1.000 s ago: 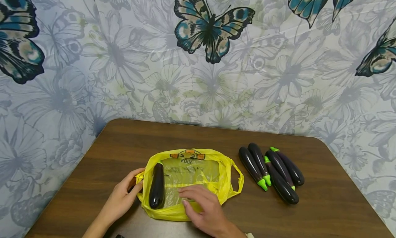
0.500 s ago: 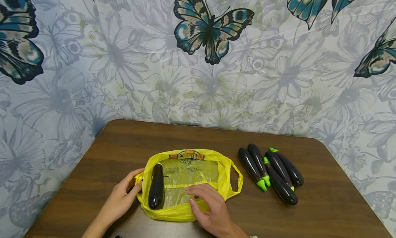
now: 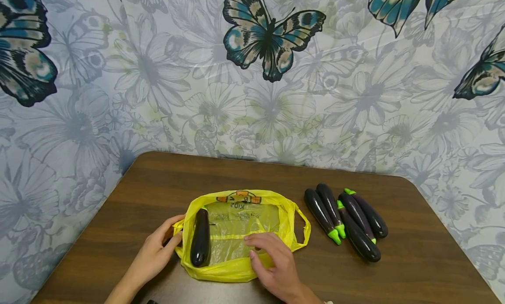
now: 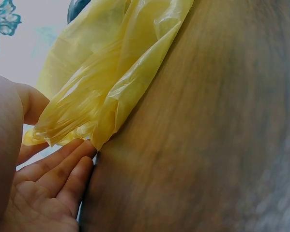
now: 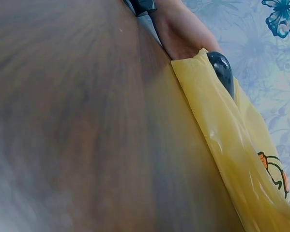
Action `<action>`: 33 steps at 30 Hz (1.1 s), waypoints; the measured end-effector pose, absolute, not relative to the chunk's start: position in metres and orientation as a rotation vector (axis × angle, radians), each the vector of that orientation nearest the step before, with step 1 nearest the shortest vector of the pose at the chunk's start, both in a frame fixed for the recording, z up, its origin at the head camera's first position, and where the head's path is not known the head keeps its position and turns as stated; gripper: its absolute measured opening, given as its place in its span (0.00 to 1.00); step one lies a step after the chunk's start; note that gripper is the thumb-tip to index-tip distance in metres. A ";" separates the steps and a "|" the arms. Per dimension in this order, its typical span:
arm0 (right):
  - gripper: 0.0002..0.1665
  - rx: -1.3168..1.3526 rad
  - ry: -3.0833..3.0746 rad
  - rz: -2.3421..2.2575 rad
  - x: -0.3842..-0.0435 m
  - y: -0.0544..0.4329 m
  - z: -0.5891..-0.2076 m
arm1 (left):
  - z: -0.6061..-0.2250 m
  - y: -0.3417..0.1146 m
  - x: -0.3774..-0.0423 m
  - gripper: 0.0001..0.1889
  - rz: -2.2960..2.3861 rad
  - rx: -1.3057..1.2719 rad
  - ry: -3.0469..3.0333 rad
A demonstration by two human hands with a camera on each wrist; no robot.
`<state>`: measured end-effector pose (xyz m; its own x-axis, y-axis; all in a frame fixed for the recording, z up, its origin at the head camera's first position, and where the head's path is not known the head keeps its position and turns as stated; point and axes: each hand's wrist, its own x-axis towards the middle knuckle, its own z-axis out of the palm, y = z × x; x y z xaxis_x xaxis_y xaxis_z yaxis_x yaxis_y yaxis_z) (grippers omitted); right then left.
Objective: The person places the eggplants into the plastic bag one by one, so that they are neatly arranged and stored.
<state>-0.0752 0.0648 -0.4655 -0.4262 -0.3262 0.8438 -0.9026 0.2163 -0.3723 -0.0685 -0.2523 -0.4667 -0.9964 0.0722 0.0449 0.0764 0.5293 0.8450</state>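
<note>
A yellow plastic bag [image 3: 221, 271] lies on the table with its mouth spread wide. Inside, along its left side, rests one dark glossy eggplant [image 3: 200, 240]. My left hand [image 3: 154, 253] grips the bag's left side; the left wrist view shows the gathered plastic [image 4: 82, 111] between thumb and fingers. Over the bag's near right rim hovers my right hand [image 3: 278, 266], fingers loosely bent and holding nothing; whether it touches the rim I cannot tell. In the right wrist view the eggplant's rounded end [image 5: 222, 70] shows above the bag's edge, with the left hand [image 5: 186, 34] behind.
Right of the bag, several eggplants [image 3: 360, 236] with bright green caps lie in a cluster on the brown wooden table [image 3: 414, 251]. The bag's right handle loop [image 3: 305, 234] points toward them. A butterfly-patterned cloth [image 3: 177, 76] hangs behind the table.
My right hand has drifted a little to the right over the bag's near rim. The left hand, the bag and the eggplants stay where they were.
</note>
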 end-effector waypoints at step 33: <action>0.11 0.997 -1.893 1.223 -0.082 0.089 -0.469 | -0.468 -0.252 -0.068 0.21 -1.519 -0.141 -2.731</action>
<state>-0.0824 0.0895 -0.4687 -0.4878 -0.2420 0.8387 -0.8641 0.2702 -0.4246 -0.0683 -0.2524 -0.4675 -0.9959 0.0723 0.0551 0.0849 0.5246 0.8471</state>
